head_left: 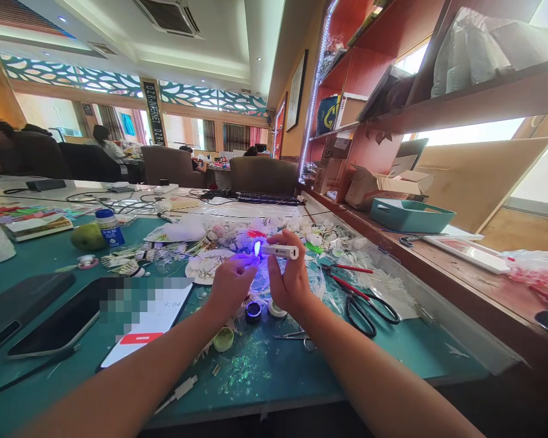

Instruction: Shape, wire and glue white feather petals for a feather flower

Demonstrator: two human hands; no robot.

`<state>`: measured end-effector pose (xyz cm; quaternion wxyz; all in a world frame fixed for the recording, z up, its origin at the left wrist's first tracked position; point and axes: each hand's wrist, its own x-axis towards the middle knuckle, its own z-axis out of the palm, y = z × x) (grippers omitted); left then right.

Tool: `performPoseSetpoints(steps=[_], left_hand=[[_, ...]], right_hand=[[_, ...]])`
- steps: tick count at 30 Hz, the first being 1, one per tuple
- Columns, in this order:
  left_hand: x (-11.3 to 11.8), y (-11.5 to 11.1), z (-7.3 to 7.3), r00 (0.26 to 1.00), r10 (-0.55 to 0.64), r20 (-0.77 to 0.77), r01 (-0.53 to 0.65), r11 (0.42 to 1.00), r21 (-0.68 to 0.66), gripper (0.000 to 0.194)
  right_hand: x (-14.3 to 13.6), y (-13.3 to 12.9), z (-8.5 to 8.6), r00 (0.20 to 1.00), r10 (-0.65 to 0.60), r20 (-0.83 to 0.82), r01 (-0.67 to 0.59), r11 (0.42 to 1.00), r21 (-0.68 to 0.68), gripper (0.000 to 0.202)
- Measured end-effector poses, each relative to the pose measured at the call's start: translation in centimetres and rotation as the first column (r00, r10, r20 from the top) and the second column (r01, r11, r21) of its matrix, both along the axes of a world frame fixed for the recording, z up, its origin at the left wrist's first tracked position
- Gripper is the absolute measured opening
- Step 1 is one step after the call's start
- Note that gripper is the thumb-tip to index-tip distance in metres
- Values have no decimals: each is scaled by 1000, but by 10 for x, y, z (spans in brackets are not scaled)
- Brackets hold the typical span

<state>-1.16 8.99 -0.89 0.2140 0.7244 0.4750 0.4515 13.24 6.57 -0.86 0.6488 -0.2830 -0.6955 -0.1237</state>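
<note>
My right hand (290, 274) is closed around a small white UV lamp (281, 250), held level above the table. Its violet light falls on the fingertips of my left hand (232, 283), which are pinched together just left of the lamp. A tiny piece glows there, too bright to make out. Below the hands stand a small dark open pot (252, 312), a white pot (276, 309) and a yellow-green pot (223, 339). Small scissors (296, 336) lie beneath my right wrist, and a round white plate (205, 266) with small bits is behind my left hand.
Red-handled pliers (360, 298) lie right of my right hand. Phones (59, 316) and a tablet (164, 313) cover the left side. A blue-capped bottle (111, 229) and a green fruit (87, 236) stand behind them. A teal basket (412, 216) sits on the right ledge. People sit far back.
</note>
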Motion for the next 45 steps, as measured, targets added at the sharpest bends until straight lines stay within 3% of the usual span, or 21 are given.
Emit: performPoseSetpoints(steps=[8,17,45], left_hand=[[0,2,0,999,31,-16,-32,997,-69,24],[-1,2,0,1000,-13,-12,12,994,-105,27],[-4,9,-9,998,-38,59,44,992,-117,25]], right_hand=[[0,1,-1,1000,9,0,-9,1000,7,56],[0,3,-2,1000,-5,-10,5,1000,3,57],[-2,4,-5,1000,-19,-8,19,1000,4,53]])
